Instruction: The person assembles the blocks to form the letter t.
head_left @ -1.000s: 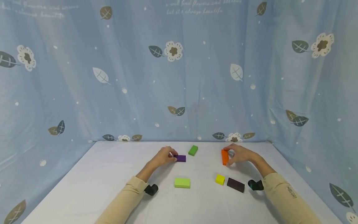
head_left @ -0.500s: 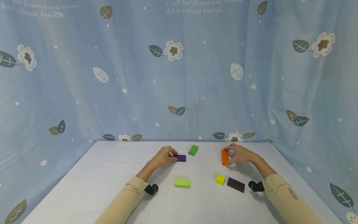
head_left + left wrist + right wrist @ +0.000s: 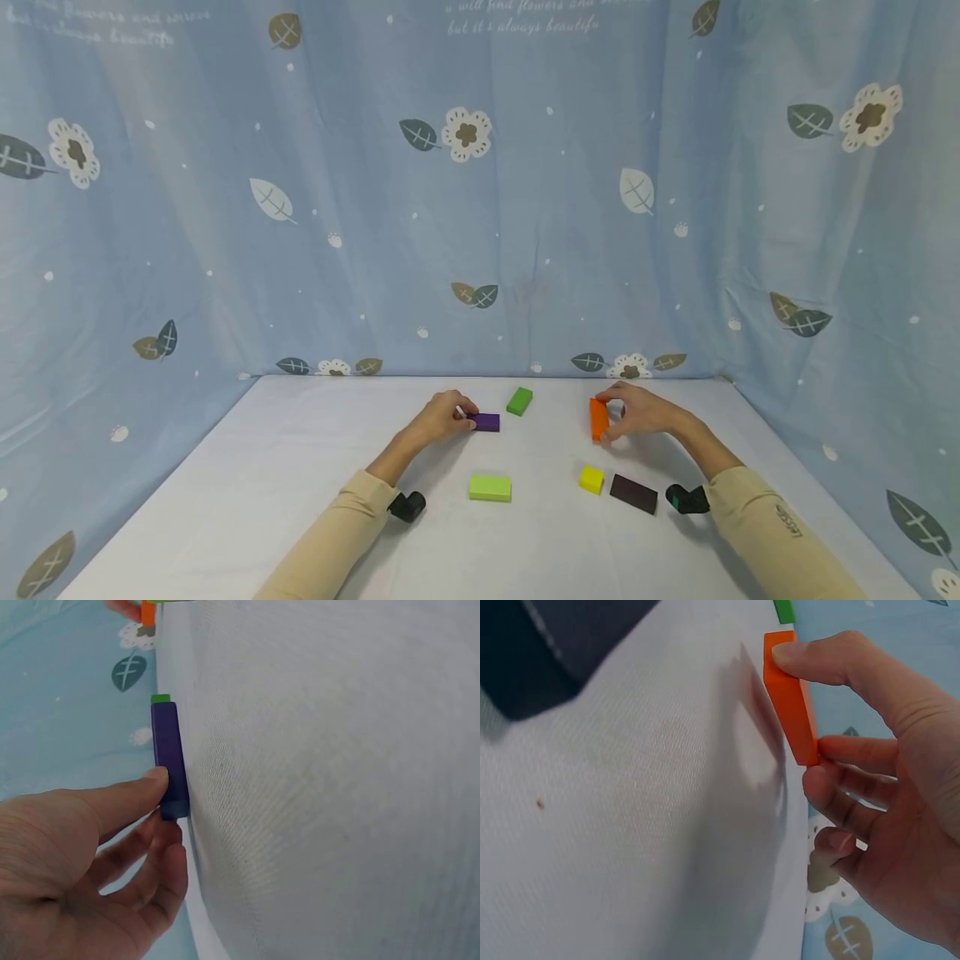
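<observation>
My left hand [image 3: 441, 418] pinches the left end of a purple block [image 3: 487, 422] between thumb and fingers. In the left wrist view the thumb presses on the near end of that purple block [image 3: 169, 742], and the other fingers curl behind it. On the right, my right hand [image 3: 643, 413] grips an orange block [image 3: 598, 419] by its two ends. In the right wrist view, thumb and fingers span the orange block [image 3: 789, 701], whose shadow falls on the cloth beside it. A green block [image 3: 519, 402] lies just beyond the purple one, apart from it.
Nearer the front lie a light green block [image 3: 490, 488], a yellow block [image 3: 591, 480] and a dark brown block [image 3: 633, 494]. White cloth [image 3: 300, 500] covers the table. A blue patterned curtain [image 3: 525, 208] hangs at the back and sides.
My right hand has shifted the orange block slightly to the left. The left hand and the purple block hold their place, as do the other blocks.
</observation>
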A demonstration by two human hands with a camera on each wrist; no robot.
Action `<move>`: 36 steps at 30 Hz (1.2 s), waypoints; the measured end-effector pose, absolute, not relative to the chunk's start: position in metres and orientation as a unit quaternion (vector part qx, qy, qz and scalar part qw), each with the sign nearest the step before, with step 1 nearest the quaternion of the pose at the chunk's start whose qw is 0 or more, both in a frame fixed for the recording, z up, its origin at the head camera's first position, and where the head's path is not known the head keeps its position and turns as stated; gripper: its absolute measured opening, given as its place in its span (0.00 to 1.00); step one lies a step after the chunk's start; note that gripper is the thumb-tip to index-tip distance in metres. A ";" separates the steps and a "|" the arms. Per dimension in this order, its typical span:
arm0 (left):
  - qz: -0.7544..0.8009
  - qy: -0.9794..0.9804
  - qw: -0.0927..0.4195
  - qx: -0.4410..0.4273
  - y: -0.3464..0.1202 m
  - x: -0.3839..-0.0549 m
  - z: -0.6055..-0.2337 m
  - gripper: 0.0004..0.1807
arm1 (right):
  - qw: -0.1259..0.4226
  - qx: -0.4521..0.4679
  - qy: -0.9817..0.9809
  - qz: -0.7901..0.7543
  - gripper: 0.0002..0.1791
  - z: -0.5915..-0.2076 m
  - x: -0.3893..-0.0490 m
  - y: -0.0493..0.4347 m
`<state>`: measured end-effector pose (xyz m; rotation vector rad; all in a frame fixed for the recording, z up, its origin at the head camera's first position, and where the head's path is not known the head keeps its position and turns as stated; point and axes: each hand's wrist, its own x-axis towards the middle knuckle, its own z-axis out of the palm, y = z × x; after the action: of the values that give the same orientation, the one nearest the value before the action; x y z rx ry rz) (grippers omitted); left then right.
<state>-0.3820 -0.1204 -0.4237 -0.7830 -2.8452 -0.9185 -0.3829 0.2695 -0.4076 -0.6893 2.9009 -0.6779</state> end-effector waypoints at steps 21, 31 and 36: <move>-0.299 -0.921 0.022 -0.249 -0.120 -0.385 -0.425 0.12 | 0.053 -0.250 0.941 -0.224 0.43 -0.401 -0.380 0.261; -0.301 -0.918 0.018 -0.258 -0.120 -0.381 -0.422 0.13 | 0.055 -0.258 0.938 -0.223 0.42 -0.394 -0.372 0.250; -0.299 -0.918 0.022 -0.259 -0.121 -0.381 -0.422 0.13 | 0.052 -0.269 0.935 -0.225 0.41 -0.389 -0.366 0.243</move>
<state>-0.3812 -0.1207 -0.4222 -0.8037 -2.8437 -0.9257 -0.3658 0.2427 -0.3889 -0.8197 2.8441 -0.6857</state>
